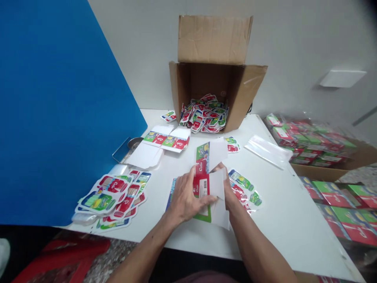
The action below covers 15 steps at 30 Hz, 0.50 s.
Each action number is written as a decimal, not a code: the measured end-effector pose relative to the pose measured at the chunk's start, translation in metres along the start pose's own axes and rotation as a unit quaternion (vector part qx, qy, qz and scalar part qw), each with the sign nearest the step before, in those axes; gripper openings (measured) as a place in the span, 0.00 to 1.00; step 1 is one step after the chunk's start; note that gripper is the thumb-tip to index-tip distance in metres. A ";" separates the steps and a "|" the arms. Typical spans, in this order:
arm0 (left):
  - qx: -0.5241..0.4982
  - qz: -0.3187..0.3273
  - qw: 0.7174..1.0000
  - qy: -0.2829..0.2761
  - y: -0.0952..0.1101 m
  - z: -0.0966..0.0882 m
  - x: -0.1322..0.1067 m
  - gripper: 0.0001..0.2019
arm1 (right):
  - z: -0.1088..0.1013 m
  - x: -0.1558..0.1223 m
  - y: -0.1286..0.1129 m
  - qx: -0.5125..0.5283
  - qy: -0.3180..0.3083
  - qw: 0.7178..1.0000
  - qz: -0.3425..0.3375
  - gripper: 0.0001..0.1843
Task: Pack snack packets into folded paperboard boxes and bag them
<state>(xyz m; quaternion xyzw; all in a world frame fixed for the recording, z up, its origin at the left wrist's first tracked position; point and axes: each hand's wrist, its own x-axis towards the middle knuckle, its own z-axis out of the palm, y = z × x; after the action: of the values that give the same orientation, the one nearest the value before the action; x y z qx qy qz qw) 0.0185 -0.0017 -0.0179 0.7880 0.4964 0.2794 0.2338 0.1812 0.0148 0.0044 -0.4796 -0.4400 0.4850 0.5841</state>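
Observation:
A partly unfolded printed carton [202, 163], red, green and blue with white inner flaps, is held over the table in front of me. My left hand [184, 198] grips its left side, the thumb stretched across the printed face. My right hand [226, 182] closes on the white flaps at the right, with most of its fingers hidden behind them. Just right of that hand lie shiny bottle-shaped packets [246, 184] printed in green and red. More flat cartons [147, 153] rest farther left, and a pile of similar packets [114, 198] lies at the front left.
An open cardboard box [238, 102] on its side holds many packets at the back. Clear plastic sleeves [268, 151] lie on the white table [282, 208]. Filled cartons [312, 137] stand at the right. A blue panel [59, 110] borders the left; a red stool [76, 251] is below.

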 end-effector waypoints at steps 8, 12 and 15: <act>-0.011 -0.016 0.993 0.113 -0.022 0.010 0.007 0.21 | -0.011 -0.009 0.000 0.019 -0.007 1.000 0.021 0.12; -0.166 -0.074 0.967 0.180 -0.026 0.007 0.004 0.21 | -0.017 -0.003 0.001 0.008 -0.028 0.999 0.025 0.11; -0.270 -0.078 0.938 0.201 -0.027 -0.001 0.005 0.22 | -0.024 0.006 0.004 -0.019 -0.037 0.998 0.045 0.07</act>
<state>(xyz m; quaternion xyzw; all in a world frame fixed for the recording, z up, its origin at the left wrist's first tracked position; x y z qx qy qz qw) 0.0019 0.0141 -0.0339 0.5812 0.4986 0.5368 0.3542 0.2049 0.0177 -0.0026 -0.4916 -0.4487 0.5198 0.5356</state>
